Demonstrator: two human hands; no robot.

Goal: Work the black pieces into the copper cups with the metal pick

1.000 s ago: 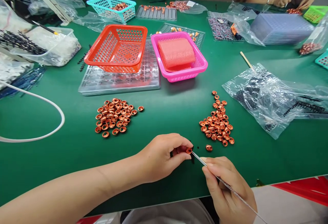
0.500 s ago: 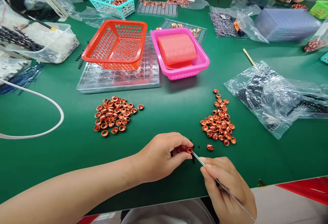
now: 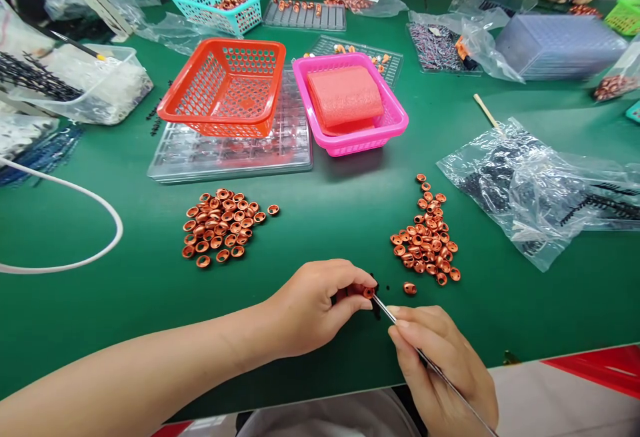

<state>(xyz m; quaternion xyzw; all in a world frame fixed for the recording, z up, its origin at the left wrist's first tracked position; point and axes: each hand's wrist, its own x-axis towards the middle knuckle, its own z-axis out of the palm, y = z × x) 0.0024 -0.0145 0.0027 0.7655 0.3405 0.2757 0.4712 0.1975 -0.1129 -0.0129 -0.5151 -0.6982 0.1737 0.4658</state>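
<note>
And here's the small copper-coloured cup (image 3: 369,292), glossy and rounded, its open side with a dark hole turned toward the tool, pinched at the left hand's (image 3: 320,304) fingertips just above the table! In come the slim, silvery tweezers (image 3: 385,310), slanting up from the right hand (image 3: 445,364), tips right at the cup's edge, shaft trailing down to the lower right!

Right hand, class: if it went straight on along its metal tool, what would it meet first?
Probably the copper-coloured piece held by the left hand, as the metal tool in the right hand points that way; whether its tip touches is unclear.
</note>
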